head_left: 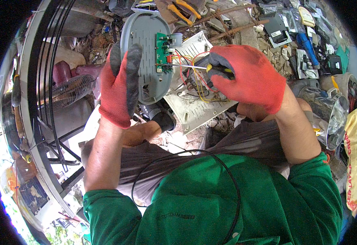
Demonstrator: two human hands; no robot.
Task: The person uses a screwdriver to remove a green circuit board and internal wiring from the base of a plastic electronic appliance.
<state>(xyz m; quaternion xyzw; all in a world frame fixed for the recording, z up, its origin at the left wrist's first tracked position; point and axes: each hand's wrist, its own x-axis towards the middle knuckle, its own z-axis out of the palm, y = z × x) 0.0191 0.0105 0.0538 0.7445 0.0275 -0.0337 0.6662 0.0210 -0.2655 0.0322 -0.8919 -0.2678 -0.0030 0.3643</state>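
In a red glove with dark grey fingers, my left hand (pixel 123 83) grips the left edge of a grey oval plastic housing (pixel 146 85), tilted up in front of me. A green circuit board (pixel 161 49) sits along the housing's right side, and red and yellow wires (pixel 192 67) run from it. My gloved right hand (pixel 245 77) is closed round the yellow-and-black handle of a screwdriver (pixel 192 67). Its shaft points left, the tip at the board's lower part near a red connector (pixel 169 59). Whether the tip touches a screw is too small to tell.
Behind the wires lies a slotted off-white panel (pixel 196 112). Orange-handled pliers (pixel 180 14) and rusty rods (pixel 231 28) lie at the far side. A metal pot (pixel 329 116) with plastic inside stands at right; a metal frame (pixel 44 102) and a fan guard (pixel 70 92) are at left.
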